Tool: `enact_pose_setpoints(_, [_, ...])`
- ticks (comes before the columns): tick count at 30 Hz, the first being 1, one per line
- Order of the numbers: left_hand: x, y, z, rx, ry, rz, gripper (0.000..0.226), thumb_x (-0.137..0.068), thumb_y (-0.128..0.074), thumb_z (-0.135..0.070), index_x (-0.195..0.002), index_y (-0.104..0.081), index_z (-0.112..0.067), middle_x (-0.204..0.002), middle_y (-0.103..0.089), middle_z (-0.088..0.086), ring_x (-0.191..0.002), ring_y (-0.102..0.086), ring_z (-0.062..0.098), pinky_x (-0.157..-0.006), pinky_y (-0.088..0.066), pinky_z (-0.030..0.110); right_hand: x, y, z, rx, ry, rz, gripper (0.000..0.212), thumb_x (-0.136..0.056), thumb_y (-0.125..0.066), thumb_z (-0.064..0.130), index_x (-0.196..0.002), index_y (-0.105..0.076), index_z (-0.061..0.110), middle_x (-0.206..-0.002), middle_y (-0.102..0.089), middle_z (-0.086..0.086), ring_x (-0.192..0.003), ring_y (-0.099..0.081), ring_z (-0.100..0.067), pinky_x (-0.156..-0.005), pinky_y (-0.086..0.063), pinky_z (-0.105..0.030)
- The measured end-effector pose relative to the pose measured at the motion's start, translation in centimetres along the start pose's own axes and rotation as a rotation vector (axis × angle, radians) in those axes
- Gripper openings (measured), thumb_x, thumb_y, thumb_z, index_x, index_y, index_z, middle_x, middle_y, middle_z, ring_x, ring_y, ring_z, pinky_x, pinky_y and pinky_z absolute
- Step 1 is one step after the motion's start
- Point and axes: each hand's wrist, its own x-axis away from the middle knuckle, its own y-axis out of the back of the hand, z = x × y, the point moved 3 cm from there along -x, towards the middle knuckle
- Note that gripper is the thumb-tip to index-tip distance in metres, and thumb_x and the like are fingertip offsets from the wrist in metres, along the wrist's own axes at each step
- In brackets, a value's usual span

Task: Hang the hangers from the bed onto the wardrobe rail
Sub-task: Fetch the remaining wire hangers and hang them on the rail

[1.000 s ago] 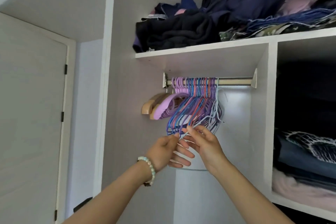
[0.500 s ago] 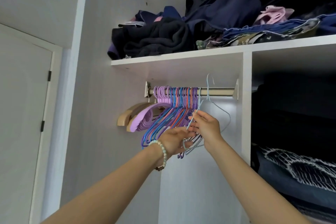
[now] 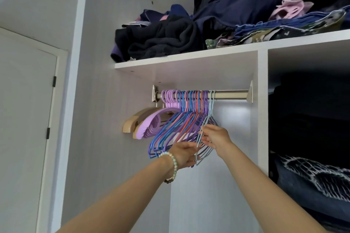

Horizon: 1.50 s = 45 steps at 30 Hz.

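Observation:
A metal wardrobe rail [image 3: 230,94] runs under a white shelf. Its left half carries a packed row of purple, blue and pink wire hangers [image 3: 176,128], with thick lilac and wooden hangers [image 3: 144,125] at the far left. The rightmost ones are pale blue hangers [image 3: 210,104], hooked over the rail. My right hand [image 3: 215,136] pinches the shoulder of these pale blue hangers. My left hand [image 3: 184,154], with a bead bracelet on its wrist, rests its fingers against the lower ends of the hanging bunch. The bed is out of view.
The rail's right half is bare up to the white divider panel [image 3: 262,111]. Dark folded clothes [image 3: 170,38] pile on the top shelf. More folded fabric [image 3: 310,176] fills the right compartment. A closed door [image 3: 24,119] stands at the left.
My right hand lifted a pale blue hanger up, and its hook now sits on the rail beside the others. My left hand stayed under the bunch. The camera tilted upward.

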Motion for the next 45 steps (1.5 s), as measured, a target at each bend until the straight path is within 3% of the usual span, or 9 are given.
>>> enact_pose_setpoints(4, [0.8,1.4,-0.4,-0.013,-0.034,-0.023,0.017,-0.096,-0.047,-0.015,-0.104,-0.061,-0.017,-0.106,-0.063,0.002,-0.079,-0.063,0.011,-0.067,-0.052,0.02,0.4,-0.4,0.2,0.218,0.129,-0.067,0.045,-0.085,-0.067,0.03,-0.122,-0.054,0.008,-0.112,-0.053,-0.005,-0.098,-0.056,-0.022,-0.092,-0.048,-0.036])
enact_pose_setpoints(7, [1.7,3.2,-0.9,0.025,-0.066,-0.066,0.015,-0.095,-0.048,-0.014,-0.105,-0.059,-0.016,-0.103,-0.063,0.002,-0.074,-0.062,0.011,-0.068,-0.052,0.023,1.3,-1.5,0.4,0.304,0.177,-0.099,0.075,-0.073,-0.066,0.057,-0.133,-0.047,0.017,-0.141,-0.041,-0.007,-0.124,-0.049,-0.027,-0.103,-0.044,-0.045])
enact_pose_setpoints(11, [3.8,7.2,-1.8,0.067,-0.135,-0.17,0.013,-0.094,-0.049,-0.011,-0.104,-0.057,-0.015,-0.103,-0.06,0.005,-0.071,-0.06,0.012,-0.062,-0.051,0.021,3.9,-4.0,2.3,0.334,0.286,-0.063,0.068,-0.089,-0.056,0.044,-0.146,-0.029,0.02,-0.154,-0.018,-0.007,-0.142,-0.024,-0.026,-0.114,-0.027,-0.043])
enact_pose_setpoints(14, [6.4,11.5,-2.7,0.068,-0.235,-0.265,0.009,-0.094,-0.049,-0.014,-0.096,-0.057,-0.017,-0.098,-0.062,0.003,-0.071,-0.059,0.012,-0.064,-0.05,0.022,5.7,-7.2,3.9,0.28,0.363,0.021,0.062,-0.092,-0.054,0.041,-0.146,-0.03,0.022,-0.155,-0.017,-0.003,-0.142,-0.021,-0.02,-0.112,-0.023,-0.035])
enact_pose_setpoints(20, [14.7,23.0,-3.4,-0.01,-0.4,-0.524,0.018,-0.092,-0.055,-0.018,-0.108,-0.058,-0.012,-0.101,-0.065,0.003,-0.082,-0.064,0.017,-0.075,-0.052,0.03,11.3,-18.1,5.4,0.162,0.481,0.219,0.056,-0.09,-0.058,0.035,-0.141,-0.039,0.021,-0.149,-0.028,-0.002,-0.137,-0.029,-0.015,-0.115,-0.023,-0.032])
enact_pose_setpoints(24, [22.3,31.8,-2.3,-0.144,-0.423,-0.705,0.021,-0.091,-0.056,-0.022,-0.111,-0.057,-0.016,-0.106,-0.064,0.004,-0.087,-0.065,0.018,-0.079,-0.054,0.031,16.8,-26.9,4.8,0.124,0.49,0.437,0.057,-0.093,-0.054,0.038,-0.144,-0.032,0.026,-0.152,-0.02,0.006,-0.14,-0.024,-0.008,-0.111,-0.022,-0.022])
enact_pose_setpoints(30, [37.0,45.1,2.2,-0.372,-0.278,-0.995,0.034,-0.09,-0.056,-0.033,-0.121,-0.052,-0.02,-0.116,-0.061,0.004,-0.103,-0.061,0.021,-0.089,-0.051,0.036,27.9,-41.8,2.0,0.099,0.404,0.773,0.061,-0.094,-0.049,0.044,-0.147,-0.024,0.029,-0.156,-0.011,0.009,-0.143,-0.015,-0.006,-0.116,-0.02,-0.031])
enact_pose_setpoints(35, [51.7,53.2,7.9,-0.501,-0.089,-1.199,0.047,-0.089,-0.053,-0.041,-0.132,-0.045,-0.022,-0.13,-0.052,-0.005,-0.111,-0.053,0.011,-0.087,-0.041,0.026,40.2,-53.8,-2.7,0.102,0.306,1.031,0.064,-0.092,-0.051,0.048,-0.148,-0.023,0.031,-0.157,-0.009,0.011,-0.144,-0.014,-0.006,-0.117,-0.019,-0.032])
enact_pose_setpoints(45, [83.1,59.4,25.8,-0.539,0.552,-1.54,0.065,-0.085,-0.054,-0.049,-0.141,-0.036,-0.021,-0.145,-0.038,0.004,-0.134,-0.036,0.02,-0.11,-0.032,0.038,69.7,-68.1,-19.9,0.298,0.007,1.583,0.073,-0.089,-0.052,0.053,-0.149,-0.017,0.031,-0.158,-0.008,0.009,-0.145,-0.015,-0.011,-0.116,-0.022,-0.035])
